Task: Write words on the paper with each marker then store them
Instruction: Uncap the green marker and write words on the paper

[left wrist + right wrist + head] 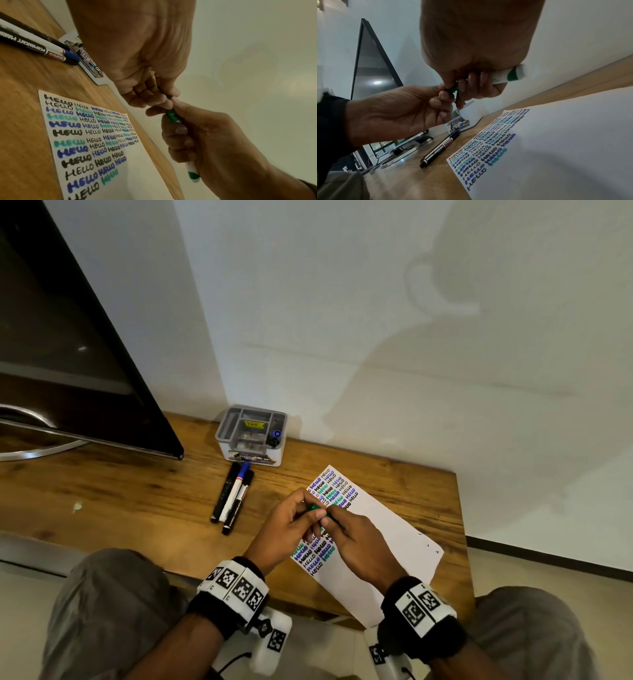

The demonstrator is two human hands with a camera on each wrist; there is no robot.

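Three markers lie between the paper and monitor, fronting the organizer box; bare wood elsewhere.

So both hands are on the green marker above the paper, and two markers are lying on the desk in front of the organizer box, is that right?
Not quite: three markers lie on the desk in front of the organizer box, not two; the head view shows them side by side. The rest holds: the left hand and right hand both hold the green marker above the paper.
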